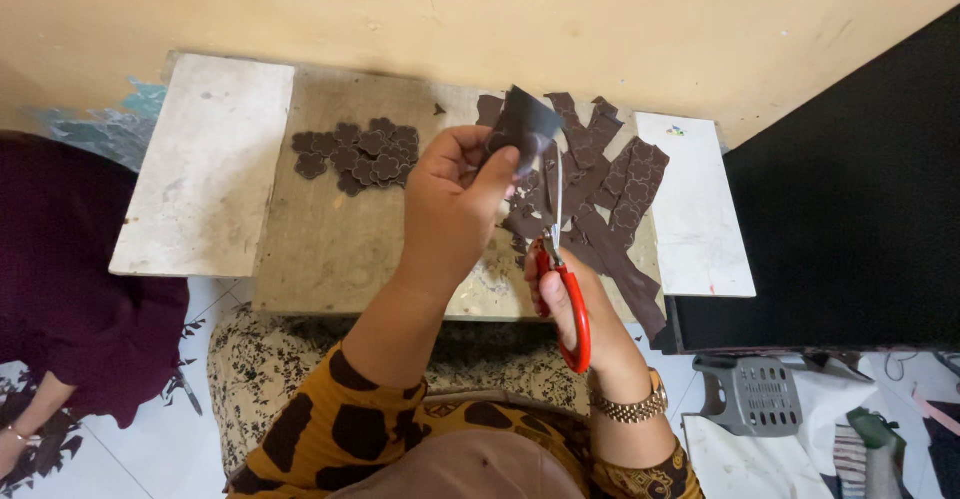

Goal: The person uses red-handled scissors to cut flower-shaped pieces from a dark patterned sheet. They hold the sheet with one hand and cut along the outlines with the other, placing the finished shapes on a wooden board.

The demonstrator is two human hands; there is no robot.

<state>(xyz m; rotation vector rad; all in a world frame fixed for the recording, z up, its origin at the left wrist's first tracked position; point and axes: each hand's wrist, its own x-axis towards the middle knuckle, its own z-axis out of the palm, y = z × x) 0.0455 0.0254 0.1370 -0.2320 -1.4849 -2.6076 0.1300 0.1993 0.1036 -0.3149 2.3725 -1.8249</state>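
Cut shapes (358, 152) are lying on the board (330, 249), left of the hands. Strips (610, 199) are lying on the right, under the scissors (562, 279).

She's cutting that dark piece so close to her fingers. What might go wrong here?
The scissors' blades run right under the left hand pinching the dark brown piece, so a fingertip might get nicked. The piece is held in the air, so it could twist and the cut wander. Offcuts may slide off the pile of cut strips near the board's edge.
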